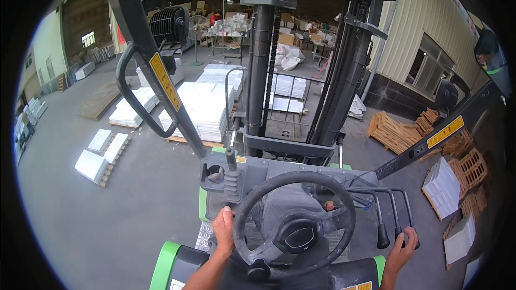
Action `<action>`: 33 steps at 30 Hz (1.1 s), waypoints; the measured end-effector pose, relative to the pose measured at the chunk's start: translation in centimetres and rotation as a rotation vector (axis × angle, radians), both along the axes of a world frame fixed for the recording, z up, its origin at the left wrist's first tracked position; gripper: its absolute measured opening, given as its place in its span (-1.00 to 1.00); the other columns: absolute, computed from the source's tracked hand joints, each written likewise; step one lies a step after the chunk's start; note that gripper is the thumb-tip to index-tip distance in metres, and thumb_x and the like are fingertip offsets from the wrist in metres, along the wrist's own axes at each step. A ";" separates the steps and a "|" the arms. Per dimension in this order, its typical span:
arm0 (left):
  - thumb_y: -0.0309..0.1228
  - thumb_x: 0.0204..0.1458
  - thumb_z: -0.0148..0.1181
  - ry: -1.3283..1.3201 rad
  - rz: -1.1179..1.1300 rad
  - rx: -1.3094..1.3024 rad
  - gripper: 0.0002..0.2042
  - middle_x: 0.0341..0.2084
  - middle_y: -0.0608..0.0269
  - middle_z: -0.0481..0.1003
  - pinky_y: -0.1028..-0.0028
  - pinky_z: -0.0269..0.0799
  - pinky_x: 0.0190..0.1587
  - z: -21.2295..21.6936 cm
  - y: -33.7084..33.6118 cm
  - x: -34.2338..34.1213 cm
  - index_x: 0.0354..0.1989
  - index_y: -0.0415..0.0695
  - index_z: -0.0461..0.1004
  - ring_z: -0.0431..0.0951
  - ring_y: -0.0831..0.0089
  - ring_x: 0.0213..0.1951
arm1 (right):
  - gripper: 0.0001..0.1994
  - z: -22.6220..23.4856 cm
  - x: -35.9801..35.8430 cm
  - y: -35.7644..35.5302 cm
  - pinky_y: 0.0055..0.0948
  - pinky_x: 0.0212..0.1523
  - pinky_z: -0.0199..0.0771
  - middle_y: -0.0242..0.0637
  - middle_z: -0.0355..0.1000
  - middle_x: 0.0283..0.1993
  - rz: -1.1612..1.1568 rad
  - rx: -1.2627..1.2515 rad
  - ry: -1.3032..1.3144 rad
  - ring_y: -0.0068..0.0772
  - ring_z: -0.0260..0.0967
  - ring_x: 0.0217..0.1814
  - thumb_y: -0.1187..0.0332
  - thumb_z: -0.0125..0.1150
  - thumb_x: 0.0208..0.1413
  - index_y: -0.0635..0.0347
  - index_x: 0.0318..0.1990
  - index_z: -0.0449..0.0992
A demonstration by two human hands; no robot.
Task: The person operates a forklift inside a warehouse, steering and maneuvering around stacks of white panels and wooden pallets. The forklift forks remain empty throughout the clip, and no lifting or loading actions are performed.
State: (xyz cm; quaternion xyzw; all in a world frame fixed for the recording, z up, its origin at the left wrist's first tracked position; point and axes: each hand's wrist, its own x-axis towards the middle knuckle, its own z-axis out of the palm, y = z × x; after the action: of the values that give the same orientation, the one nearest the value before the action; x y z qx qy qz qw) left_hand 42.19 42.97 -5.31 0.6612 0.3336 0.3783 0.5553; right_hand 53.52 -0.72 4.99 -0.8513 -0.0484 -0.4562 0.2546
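Observation:
My left hand (223, 229) is closed, thumb up, just left of the rim of the black steering wheel (252, 189). Whatever its fingers may grip is hidden. In front of it rises a grey lever (231, 160) with a ribbed rubber boot. A round spinner knob (258, 270) sits low on the wheel. To the right, my right hand (403, 247) curls around the knobs of the outer control levers (406, 204). The innermost lever's black knob (382, 236) stands free beside it. A red button (329, 204) shows behind the wheel.
The forklift mast (259, 70) and load backrest (290, 94) stand ahead. White slab stacks (201, 102) on pallets lie to the left. Wooden pallets (395, 131) and white stacks (442, 188) line the right, near a building wall (424, 16). People (216, 19) work in the hall beyond.

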 end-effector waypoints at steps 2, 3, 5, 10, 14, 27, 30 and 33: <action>-0.23 0.30 -0.09 0.058 -0.052 0.042 -0.62 -0.65 0.06 0.44 0.27 0.34 -0.42 1.2 -1.5 -1.0 -0.38 -0.28 0.52 0.42 0.28 -0.57 | -0.88 1.6 -3.0 2.4 -0.20 -0.04 0.36 -0.13 0.44 -0.26 0.095 0.061 -0.029 -0.07 0.39 -0.18 0.50 0.09 0.15 0.32 -0.18 0.46; -0.23 0.30 -0.09 0.015 -0.048 0.088 -0.63 -0.64 0.00 0.46 0.24 0.36 -0.42 0.0 -1.7 -0.7 -0.37 -0.26 0.52 0.49 0.15 -0.56 | -0.88 1.8 -4.6 3.8 -0.21 -0.02 0.36 -0.12 0.44 -0.25 0.210 0.109 0.004 -0.05 0.39 -0.16 0.51 0.07 0.16 0.32 -0.18 0.46; -0.24 0.30 -0.09 0.039 -0.039 0.148 -0.64 -0.63 -0.04 0.45 0.19 0.37 -0.45 1.4 -2.6 -0.4 -0.40 -0.24 0.51 0.51 0.00 -0.55 | -0.83 3.0 -8.4 7.3 -0.22 0.02 0.41 -0.08 0.46 -0.16 0.469 0.169 0.163 -0.04 0.42 -0.08 0.53 0.16 0.08 0.33 -0.15 0.48; -0.35 0.33 -0.12 0.017 -0.076 0.306 -0.71 -0.56 -0.01 0.43 0.18 0.39 -0.48 0.7 -3.2 -1.3 -0.41 -0.24 0.40 0.50 -0.04 -0.52 | -0.67 5.3 -14.8 18.2 -0.09 0.18 0.34 -0.02 0.45 0.00 1.078 -0.024 0.321 0.06 0.38 0.08 0.43 0.29 0.00 0.35 -0.06 0.49; -0.41 0.31 -0.10 0.017 -0.054 0.329 -0.77 -0.50 0.01 0.44 0.18 0.39 -0.48 0.8 -3.6 -1.6 -0.36 -0.26 0.39 0.50 -0.05 -0.51 | -0.70 1.8 -16.6 22.5 -0.03 0.13 0.33 -0.07 0.48 -0.08 1.164 -0.090 0.250 0.00 0.43 0.01 0.39 0.36 -0.05 0.27 -0.15 0.51; -0.47 0.26 -0.08 -0.004 -0.016 0.558 -0.84 -0.47 0.04 0.46 0.21 0.46 -0.50 -0.4 -3.1 -0.6 -0.32 -0.27 0.38 0.54 0.04 -0.51 | -0.74 0.9 -16.8 22.9 -0.04 0.03 0.37 -0.10 0.50 -0.21 1.100 0.039 0.208 0.01 0.45 -0.11 0.44 0.39 -0.08 0.26 -0.22 0.49; -0.48 0.26 -0.08 -0.018 -0.024 0.553 -0.85 -0.46 0.04 0.46 0.22 0.46 -0.51 -0.3 -3.8 -1.7 -0.32 -0.27 0.38 0.54 0.04 -0.52 | -0.74 0.7 -17.8 22.2 -0.04 0.02 0.36 -0.10 0.49 -0.21 1.097 0.039 0.210 0.02 0.45 -0.12 0.44 0.39 -0.08 0.26 -0.22 0.49; -0.48 0.26 -0.08 -0.016 -0.028 0.558 -0.84 -0.47 0.04 0.46 0.22 0.46 -0.51 -0.7 -5.0 -4.2 -0.32 -0.27 0.38 0.54 0.04 -0.52 | -0.74 0.3 -20.3 21.1 -0.04 0.01 0.36 -0.11 0.49 -0.21 1.100 0.050 0.215 0.01 0.44 -0.12 0.44 0.40 -0.09 0.25 -0.23 0.49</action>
State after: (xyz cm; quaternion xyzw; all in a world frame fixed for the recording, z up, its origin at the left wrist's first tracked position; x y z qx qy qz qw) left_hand 37.95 38.01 -6.00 0.7901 0.2028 0.4532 0.3595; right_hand 33.19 20.37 5.29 -0.7360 -0.4483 -0.1677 0.4787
